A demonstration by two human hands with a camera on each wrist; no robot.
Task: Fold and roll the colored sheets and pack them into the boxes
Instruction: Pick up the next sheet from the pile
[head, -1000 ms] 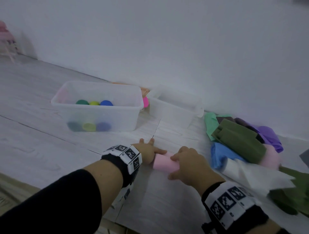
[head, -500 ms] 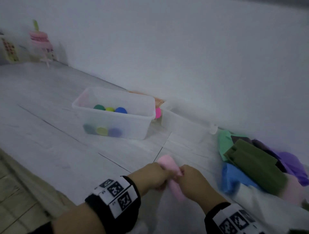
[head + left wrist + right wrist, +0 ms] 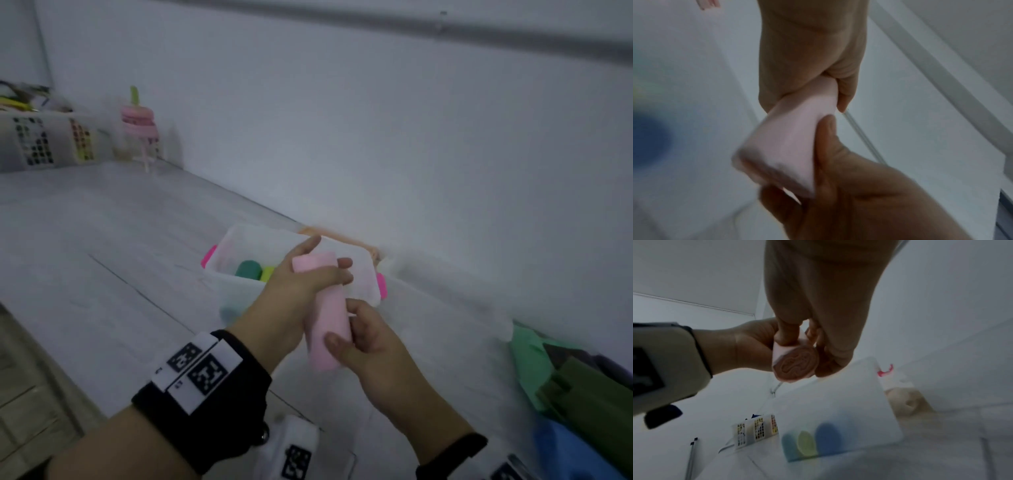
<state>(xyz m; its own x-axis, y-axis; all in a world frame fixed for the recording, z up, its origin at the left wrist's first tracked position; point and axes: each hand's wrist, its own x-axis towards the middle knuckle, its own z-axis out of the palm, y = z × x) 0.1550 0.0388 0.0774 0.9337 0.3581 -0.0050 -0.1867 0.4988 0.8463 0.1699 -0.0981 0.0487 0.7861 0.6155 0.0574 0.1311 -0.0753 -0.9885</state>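
Pink and soft, the rolled sheet [image 3: 323,308] is held in the air in front of the clear box [image 3: 368,270], with the left hand [image 3: 301,291] wrapped round its upper half and the right hand [image 3: 363,339] pinching its lower end between thumb and fingers. It looks light and squashy: in the right wrist view its end shows a loose spiral of layers [image 3: 796,364], so it would likely spring open if let go, and a hold round the middle, pressing the outer flap down, seems safest. Gripping too hard would only flatten it, as the left wrist view suggests. Green, yellow and blue rolls [image 3: 249,269] already stand at the near side of the box, leaving room beside them, and the box wall and its pink latch [image 3: 381,287] are all that must be cleared. Off to the right lies a heap of unrolled sheets [image 3: 579,394], well apart, and a white basket [image 3: 44,140] stands far left by the wall.
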